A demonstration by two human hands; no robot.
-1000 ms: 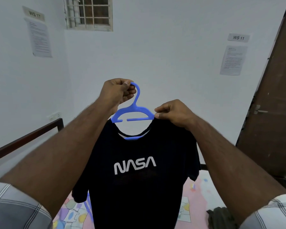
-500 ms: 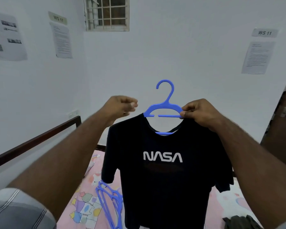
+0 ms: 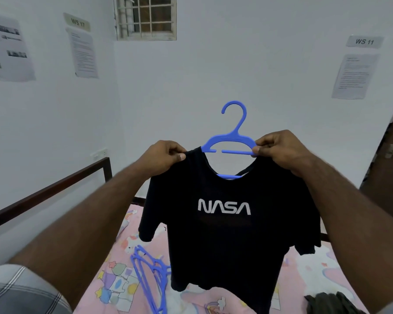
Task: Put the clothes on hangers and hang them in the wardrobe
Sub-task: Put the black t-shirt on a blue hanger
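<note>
Hanging in mid-air over the bed (image 3: 114,259), the black NASA T-shirt (image 3: 225,234) is the landmark here, held up at both shoulders. Left of it, the left hand (image 3: 162,158) pinches the shirt's left shoulder seam between thumb and curled fingers, seemingly to draw the fabric out along the hanger's arm, which is hidden under the cloth on that side. Below and left of the shirt's hem, a pile of spare blue hangers (image 3: 151,273) lies on the patterned sheet, within reach for the next garments. At the shirt's neckline the blue plastic hanger (image 3: 233,141) sits inside the collar, hook upright above it and lower bar showing through the neck opening. Right of the collar, the right hand (image 3: 279,149) pinches the hanger's end and the shirt's shoulder together, steadying both. Below the shirt to the right, a dark garment (image 3: 327,302) waits on the bed. The shirt looks nearly seated; the wardrobe itself is not in view.
</note>
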